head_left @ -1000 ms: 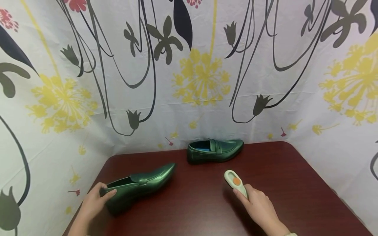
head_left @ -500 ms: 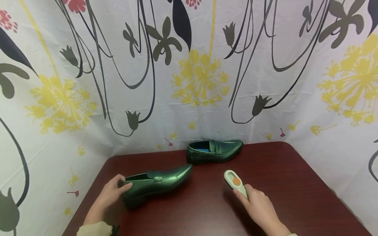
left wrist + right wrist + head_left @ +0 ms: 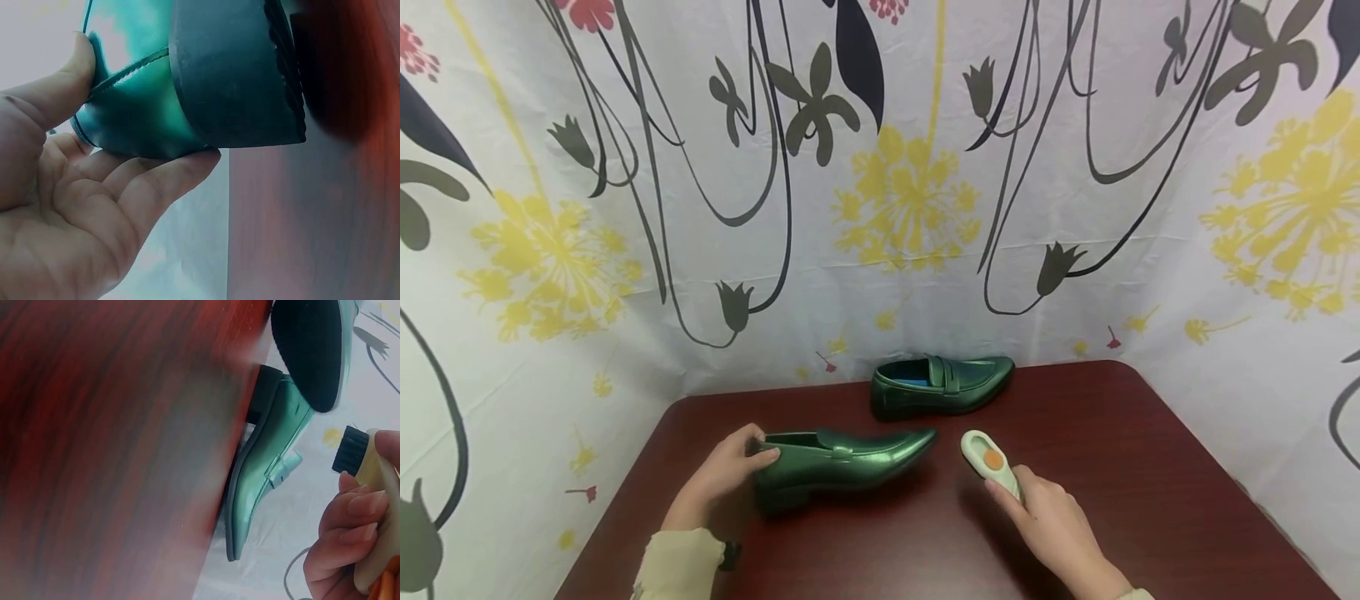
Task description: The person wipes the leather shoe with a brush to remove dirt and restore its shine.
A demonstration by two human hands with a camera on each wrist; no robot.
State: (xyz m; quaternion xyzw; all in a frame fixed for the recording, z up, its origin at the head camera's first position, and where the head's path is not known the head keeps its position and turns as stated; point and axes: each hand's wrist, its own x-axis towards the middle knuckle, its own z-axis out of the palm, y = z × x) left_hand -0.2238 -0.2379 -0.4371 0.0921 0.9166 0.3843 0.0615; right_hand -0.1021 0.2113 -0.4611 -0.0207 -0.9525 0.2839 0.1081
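- The left wrist view cuts off the toe of the held green loafer (image 3: 850, 468); whether its heel touches the tabletop (image 3: 1090, 425) is hard to tell.
- The dark bristles (image 3: 352, 450) of the pale brush (image 3: 992, 461) show only in the right wrist view, which crops its orange part.
- Left hand (image 3: 726, 471): fingers and thumb grip the held green loafer at the heel, nearer the person than the standing loafer (image 3: 970, 390) and left of it.
- Right hand (image 3: 1051, 517): fingers wrap the brush handle, nearer the person than the standing loafer.
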